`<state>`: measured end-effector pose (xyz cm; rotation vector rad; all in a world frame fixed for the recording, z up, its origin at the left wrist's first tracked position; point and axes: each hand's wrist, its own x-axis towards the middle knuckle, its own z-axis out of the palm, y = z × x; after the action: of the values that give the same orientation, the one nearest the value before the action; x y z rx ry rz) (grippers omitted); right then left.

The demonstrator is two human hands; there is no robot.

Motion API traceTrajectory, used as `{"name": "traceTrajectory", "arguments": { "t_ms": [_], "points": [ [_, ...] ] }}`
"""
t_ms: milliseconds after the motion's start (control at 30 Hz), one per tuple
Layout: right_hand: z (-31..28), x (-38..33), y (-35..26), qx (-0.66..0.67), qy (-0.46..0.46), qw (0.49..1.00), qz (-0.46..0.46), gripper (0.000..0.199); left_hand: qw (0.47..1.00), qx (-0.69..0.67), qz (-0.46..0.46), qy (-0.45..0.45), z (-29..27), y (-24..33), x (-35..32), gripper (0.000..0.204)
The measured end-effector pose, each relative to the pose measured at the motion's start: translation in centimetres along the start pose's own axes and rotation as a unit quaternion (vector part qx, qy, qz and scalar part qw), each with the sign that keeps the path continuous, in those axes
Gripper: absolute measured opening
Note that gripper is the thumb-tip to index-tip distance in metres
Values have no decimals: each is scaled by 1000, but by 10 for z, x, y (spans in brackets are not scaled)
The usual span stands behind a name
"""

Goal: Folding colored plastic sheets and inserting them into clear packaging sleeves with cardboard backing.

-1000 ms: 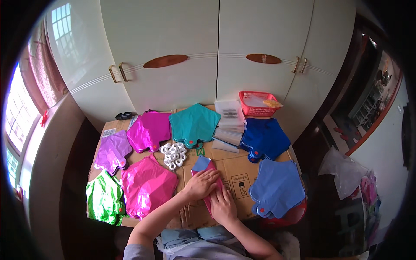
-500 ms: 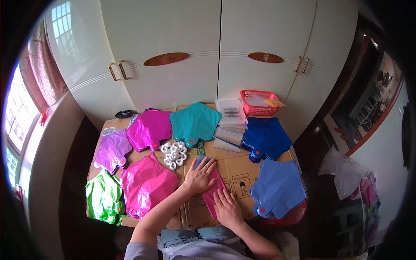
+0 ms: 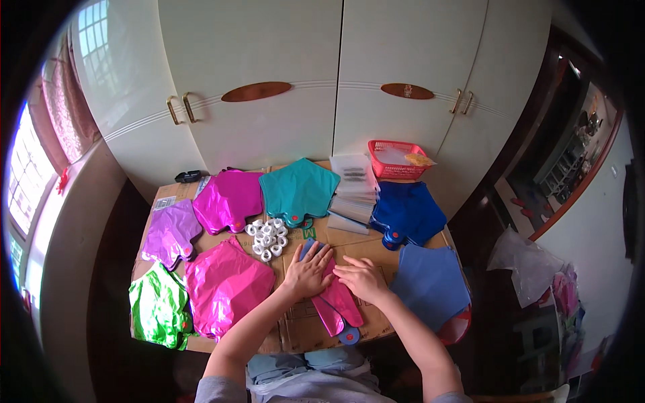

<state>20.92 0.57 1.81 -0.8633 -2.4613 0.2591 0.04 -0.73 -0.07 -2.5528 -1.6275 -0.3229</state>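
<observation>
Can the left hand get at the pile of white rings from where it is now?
Probably yes: the left hand lies flat on the folded pink balloon, and the white rings sit uncovered just beyond its fingers.

the left hand (image 3: 308,271) lies flat, fingers spread, on a folded pink foil balloon (image 3: 338,303) at the near middle of the cardboard-covered table (image 3: 295,329); the right hand (image 3: 363,277) presses the same balloon just beside it, the fingertips nearly touching. a blue piece, perhaps a second balloon, shows under the pink one. a cluster of small white rings (image 3: 267,238) sits just beyond the left hand. flat balloons lie around: green (image 3: 158,305), pink (image 3: 225,285), purple (image 3: 169,232), magenta (image 3: 230,199), teal (image 3: 299,189) and blue (image 3: 407,213). a red basket (image 3: 395,159) stands at the far edge.
</observation>
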Motion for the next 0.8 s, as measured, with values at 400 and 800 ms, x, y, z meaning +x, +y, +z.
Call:
{"name": "traceTrajectory", "arguments": {
  "t_ms": [400,800],
  "points": [
    [-34,-52,-15,-83,-174,980,-48,49,1000,-10,-8,13,2,1,-3,69],
    [-2,-36,-63,45,-35,997,49,28,1000,5,-8,14,1,0,-3,68]
  ]
}}
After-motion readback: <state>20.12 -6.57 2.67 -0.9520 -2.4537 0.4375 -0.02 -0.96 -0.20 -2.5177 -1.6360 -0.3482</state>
